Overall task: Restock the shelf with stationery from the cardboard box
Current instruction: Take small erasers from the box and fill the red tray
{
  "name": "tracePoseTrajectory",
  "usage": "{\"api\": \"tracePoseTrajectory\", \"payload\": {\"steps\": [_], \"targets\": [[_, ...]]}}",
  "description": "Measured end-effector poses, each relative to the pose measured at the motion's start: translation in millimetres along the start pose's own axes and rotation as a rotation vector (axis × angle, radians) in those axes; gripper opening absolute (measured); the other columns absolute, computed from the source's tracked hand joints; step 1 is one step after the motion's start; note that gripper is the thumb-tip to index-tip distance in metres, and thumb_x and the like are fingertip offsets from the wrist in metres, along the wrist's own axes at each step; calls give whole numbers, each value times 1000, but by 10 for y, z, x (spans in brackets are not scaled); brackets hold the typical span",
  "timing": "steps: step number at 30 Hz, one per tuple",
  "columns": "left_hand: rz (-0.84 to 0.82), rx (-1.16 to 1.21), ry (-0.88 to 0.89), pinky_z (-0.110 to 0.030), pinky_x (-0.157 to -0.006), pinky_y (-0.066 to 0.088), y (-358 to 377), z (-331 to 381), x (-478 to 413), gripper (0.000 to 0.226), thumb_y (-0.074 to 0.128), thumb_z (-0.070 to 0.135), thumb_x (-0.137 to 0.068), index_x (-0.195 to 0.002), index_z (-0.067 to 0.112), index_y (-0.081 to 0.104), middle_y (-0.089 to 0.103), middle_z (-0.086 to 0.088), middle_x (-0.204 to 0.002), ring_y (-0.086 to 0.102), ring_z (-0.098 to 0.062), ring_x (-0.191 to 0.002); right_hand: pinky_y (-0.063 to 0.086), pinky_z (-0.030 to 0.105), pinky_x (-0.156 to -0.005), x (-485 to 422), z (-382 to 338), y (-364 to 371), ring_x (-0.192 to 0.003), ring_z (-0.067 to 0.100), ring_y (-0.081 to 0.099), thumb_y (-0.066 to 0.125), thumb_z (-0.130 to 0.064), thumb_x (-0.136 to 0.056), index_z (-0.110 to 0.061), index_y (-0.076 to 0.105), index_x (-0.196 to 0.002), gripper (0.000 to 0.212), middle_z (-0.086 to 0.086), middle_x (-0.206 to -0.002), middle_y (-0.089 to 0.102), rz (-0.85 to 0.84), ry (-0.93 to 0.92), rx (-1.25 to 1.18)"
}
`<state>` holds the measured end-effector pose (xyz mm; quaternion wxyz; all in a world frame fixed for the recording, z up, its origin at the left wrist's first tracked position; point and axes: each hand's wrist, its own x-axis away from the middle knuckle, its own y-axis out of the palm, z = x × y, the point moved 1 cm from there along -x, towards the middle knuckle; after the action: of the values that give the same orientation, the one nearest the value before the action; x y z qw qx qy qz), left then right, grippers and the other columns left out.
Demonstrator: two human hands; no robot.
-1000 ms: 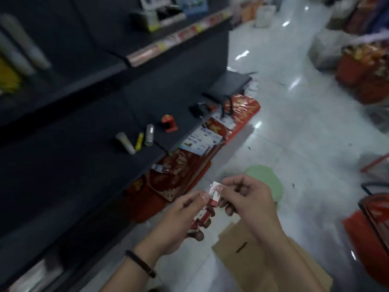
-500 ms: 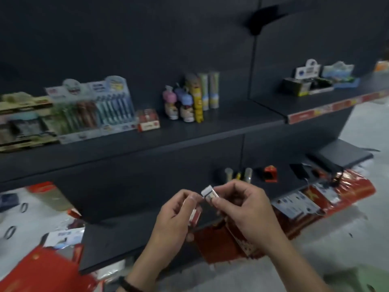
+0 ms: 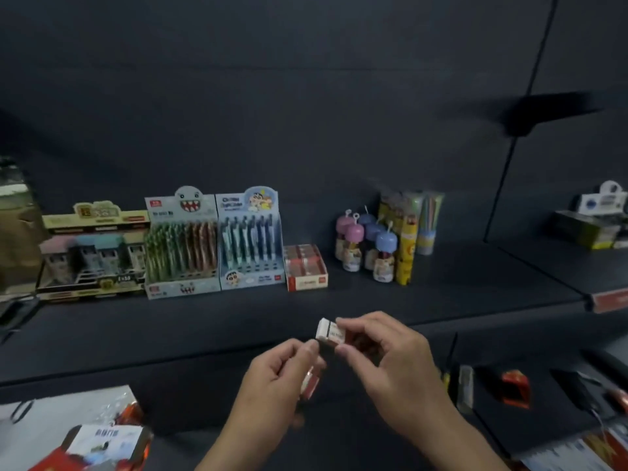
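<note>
Pinching an eraser (image 3: 330,331), right hand (image 3: 390,365) sits beside left hand (image 3: 275,379) gripping packets (image 3: 311,385).

Matte dark-grey metal shelf (image 3: 441,294).
Small white rectangular eraser (image 3: 328,331), red-printed sleeve; 6 o'clock of it, red-and-white eraser pack (image 3: 311,382).
12 o'clock: red-and-white cardboard eraser box (image 3: 306,266).
11 o'clock: pale-blue cartoon-print pen display (image 3: 249,239).
1 o'clock: small bottles with pink and blue caps (image 3: 367,243); yellow patterned tube (image 3: 406,246).
</note>
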<state>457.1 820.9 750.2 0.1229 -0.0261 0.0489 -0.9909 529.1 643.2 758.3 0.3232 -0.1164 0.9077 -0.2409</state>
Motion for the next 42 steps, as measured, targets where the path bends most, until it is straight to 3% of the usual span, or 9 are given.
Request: {"api": "tracePoseTrajectory", "payload": {"steps": [5,8,10,14,25,28,33,36,42], "targets": [[185,317,-264,-22,-42,31,-137,23,-777,53,60,59,-98,-71,15,69,57,-13,-73,49,-19,-53,53,18,-73,-998,569,120,-85,4,68,84,-21,-90,-25,77,-94,8,-16,-89,71,-41,16,31],[235,616,-408,-23,-39,34,-265,-11,-1180,39,65,50,-99,-88,13,61,62,-14,-78,50,-21,-54,55,22,-79,-1616,888,370,-87,2,67,80,-22,-94,-24,76,-90,6,-13,-91,72,-153,50,78],[186,713,-433,-27,-46,41,-330,-10,-1358,27,61,38,-97,-82,16,58,59,-9,-75,52,-21,-56,56,30,-82,-1952,1044,587,-89,4,66,77,-19,-95,-22,73,-87,10,-9,-93,70,-212,49,141],[184,639,-352,-30,-52,42,-475,-111,-1648,27,51,16,-100,-75,16,60,54,-7,-72,54,-20,-57,56,33,-80,-2484,1221,1031,-89,13,67,75,-19,-96,-18,74,-86,10,-3,-94,71,-304,34,276],[166,588,-202,-33,-59,50,-803,9,-2034,27,67,27,-102,-117,7,78,63,-17,-98,62,-20,-76,57,37,-86,-2638,1376,1416,-97,15,67,71,-21,-97,-21,82,-94,12,-4,-106,71,-343,-40,446],[150,589,-224,-32,-62,52,-836,-13,-2140,31,67,28,-101,-125,10,75,66,-13,-101,63,-19,-84,54,28,-81,-2578,1285,1314,-93,9,68,67,-22,-100,-22,81,-95,15,-11,-100,73,-293,-7,363],[96,684,-240,-29,-53,51,-741,10,-2315,34,72,26,-94,-119,2,74,71,-13,-92,64,-16,-64,53,15,-77,-2249,919,1183,-91,2,70,89,-29,-83,-34,79,-106,26,-20,-95,73,-63,-8,-127],[45,660,-234,-27,-58,54,-658,32,-2384,29,69,23,-99,-119,2,74,75,-16,-101,66,-14,-65,51,13,-80,-2198,859,1222,-96,6,70,95,-26,-74,-34,80,-108,38,-19,-102,69,-59,-82,-143],[-41,652,-240,-37,-72,54,-602,52,-2513,30,71,26,-94,-117,7,77,77,-17,-104,68,-24,-83,54,23,-68,-2231,940,1182,-80,8,69,88,-15,-76,-24,80,-90,18,-14,-88,70,39,-128,-75]]}}
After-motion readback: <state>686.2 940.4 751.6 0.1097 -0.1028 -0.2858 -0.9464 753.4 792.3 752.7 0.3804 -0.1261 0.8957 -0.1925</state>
